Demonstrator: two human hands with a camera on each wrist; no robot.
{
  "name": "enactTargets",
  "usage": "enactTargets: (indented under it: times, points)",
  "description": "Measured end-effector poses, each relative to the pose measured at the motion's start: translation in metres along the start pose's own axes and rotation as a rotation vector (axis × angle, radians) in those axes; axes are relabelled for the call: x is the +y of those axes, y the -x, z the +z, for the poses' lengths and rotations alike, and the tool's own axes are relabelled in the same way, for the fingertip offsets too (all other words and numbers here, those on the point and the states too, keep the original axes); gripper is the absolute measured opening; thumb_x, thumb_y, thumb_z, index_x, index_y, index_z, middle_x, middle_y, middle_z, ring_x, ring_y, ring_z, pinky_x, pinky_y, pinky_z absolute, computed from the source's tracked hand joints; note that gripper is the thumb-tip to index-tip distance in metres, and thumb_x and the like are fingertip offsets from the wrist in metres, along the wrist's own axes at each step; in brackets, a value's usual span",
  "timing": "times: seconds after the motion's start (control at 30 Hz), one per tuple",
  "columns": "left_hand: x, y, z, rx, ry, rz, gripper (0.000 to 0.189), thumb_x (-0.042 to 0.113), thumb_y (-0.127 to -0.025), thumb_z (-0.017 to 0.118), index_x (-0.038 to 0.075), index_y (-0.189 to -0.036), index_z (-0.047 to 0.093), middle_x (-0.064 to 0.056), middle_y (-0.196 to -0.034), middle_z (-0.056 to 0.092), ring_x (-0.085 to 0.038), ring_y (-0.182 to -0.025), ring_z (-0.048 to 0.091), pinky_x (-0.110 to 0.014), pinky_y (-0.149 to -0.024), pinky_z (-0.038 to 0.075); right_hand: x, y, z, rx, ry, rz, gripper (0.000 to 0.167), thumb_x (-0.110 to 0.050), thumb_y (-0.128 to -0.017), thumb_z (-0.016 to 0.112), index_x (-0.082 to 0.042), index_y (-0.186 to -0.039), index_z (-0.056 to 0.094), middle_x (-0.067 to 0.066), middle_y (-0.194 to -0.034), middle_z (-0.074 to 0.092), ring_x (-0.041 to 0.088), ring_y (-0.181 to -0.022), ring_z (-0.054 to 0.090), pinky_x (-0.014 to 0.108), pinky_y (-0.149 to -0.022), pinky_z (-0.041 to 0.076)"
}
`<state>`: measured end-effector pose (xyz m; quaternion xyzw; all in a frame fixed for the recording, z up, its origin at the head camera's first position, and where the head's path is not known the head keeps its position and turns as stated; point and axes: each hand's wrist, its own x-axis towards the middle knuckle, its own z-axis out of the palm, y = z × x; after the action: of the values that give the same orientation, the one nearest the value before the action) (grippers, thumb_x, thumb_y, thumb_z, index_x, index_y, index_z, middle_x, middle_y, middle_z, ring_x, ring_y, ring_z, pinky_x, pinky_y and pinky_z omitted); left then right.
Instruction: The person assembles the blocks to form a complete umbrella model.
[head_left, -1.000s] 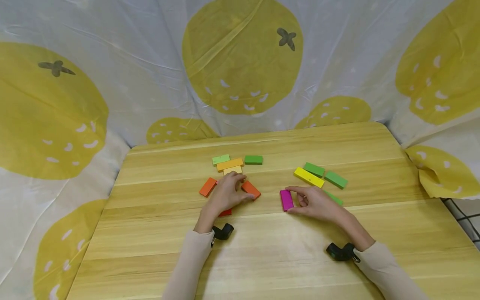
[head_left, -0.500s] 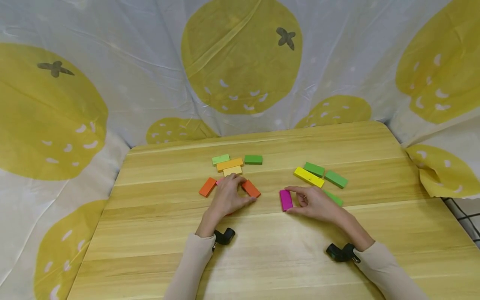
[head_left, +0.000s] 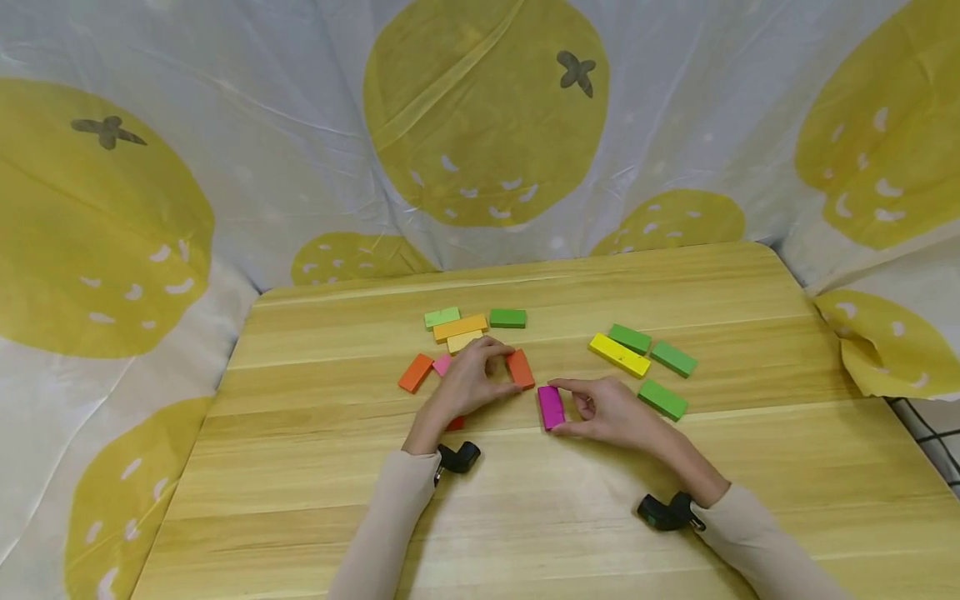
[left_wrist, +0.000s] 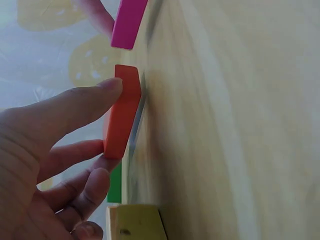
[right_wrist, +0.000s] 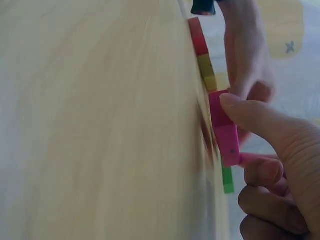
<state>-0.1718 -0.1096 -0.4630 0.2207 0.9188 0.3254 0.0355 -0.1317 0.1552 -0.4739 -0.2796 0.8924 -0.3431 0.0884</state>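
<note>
My left hand pinches an orange-red block by its ends, thumb at the near end and a finger at the far end. In the left wrist view that block is held just off the tabletop. A magenta block sits between the thumb and forefinger of my right hand, close to the right of the orange-red one. The right wrist view shows the thumb on one end of the magenta block and its other fingers curled below. A narrow gap separates the two held blocks.
Left of centre lie an orange block, a pale yellow block, a light green block, a dark green block and another orange-red block. A pink and a red block are partly hidden by the left hand. To the right are a yellow block and several green blocks.
My left hand has moved right and slightly up with the orange-red block, turning it more upright. My right hand has brought the magenta block leftward, uncovering a green block.
</note>
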Motion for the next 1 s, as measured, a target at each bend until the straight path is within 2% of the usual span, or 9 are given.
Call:
enactTargets:
  times: [0.17, 0.4, 0.63, 0.8, 1.0]
  points:
    - [0.001, -0.009, 0.002, -0.046, 0.047, 0.014, 0.055, 0.025, -0.084, 0.089, 0.004, -0.131, 0.07, -0.009, -0.118, 0.066, -0.021, -0.092, 0.057, -0.028, -0.078, 0.046, -0.006, -0.005, 0.004, -0.023, 0.014, 0.025, 0.065, -0.042, -0.084, 0.086, -0.012, -0.138, 0.066, -0.015, -0.064, 0.044, -0.003, -0.056, 0.034, 0.017, -0.053, 0.03]
    - [-0.002, -0.01, 0.004, -0.059, 0.145, -0.023, 0.057, 0.023, -0.083, 0.089, 0.002, -0.133, 0.068, -0.012, -0.122, 0.063, -0.021, -0.093, 0.056, -0.028, -0.081, 0.048, 0.001, -0.001, 0.001, -0.049, -0.041, 0.024, 0.063, -0.035, -0.086, 0.086, -0.01, -0.139, 0.064, -0.014, -0.065, 0.049, -0.002, -0.056, 0.04, 0.017, -0.053, 0.033]
    - [-0.004, -0.013, 0.004, -0.076, 0.13, -0.014, 0.055, 0.022, -0.086, 0.087, 0.003, -0.134, 0.067, -0.011, -0.122, 0.062, -0.021, -0.094, 0.056, -0.026, -0.081, 0.047, 0.002, -0.002, 0.001, -0.04, -0.043, -0.015, 0.059, -0.036, -0.087, 0.084, -0.011, -0.138, 0.066, -0.015, -0.064, 0.047, -0.004, -0.055, 0.037, 0.017, -0.053, 0.033]
    - [-0.005, -0.018, 0.005, -0.088, 0.122, 0.019, 0.054, 0.019, -0.087, 0.085, 0.004, -0.135, 0.066, -0.011, -0.125, 0.062, -0.023, -0.097, 0.058, -0.028, -0.083, 0.049, -0.002, -0.006, 0.004, -0.01, -0.009, -0.015, 0.06, -0.035, -0.087, 0.084, -0.009, -0.139, 0.066, -0.016, -0.064, 0.048, -0.004, -0.055, 0.037, 0.017, -0.053, 0.032]
    - [-0.005, -0.023, 0.005, -0.128, 0.173, 0.003, 0.055, 0.016, -0.088, 0.084, 0.005, -0.139, 0.065, -0.011, -0.128, 0.06, -0.021, -0.099, 0.056, -0.028, -0.084, 0.048, -0.006, -0.01, 0.007, -0.004, 0.004, -0.007, 0.06, -0.03, -0.089, 0.083, -0.003, -0.14, 0.064, -0.014, -0.063, 0.049, -0.003, -0.054, 0.037, 0.017, -0.052, 0.031]
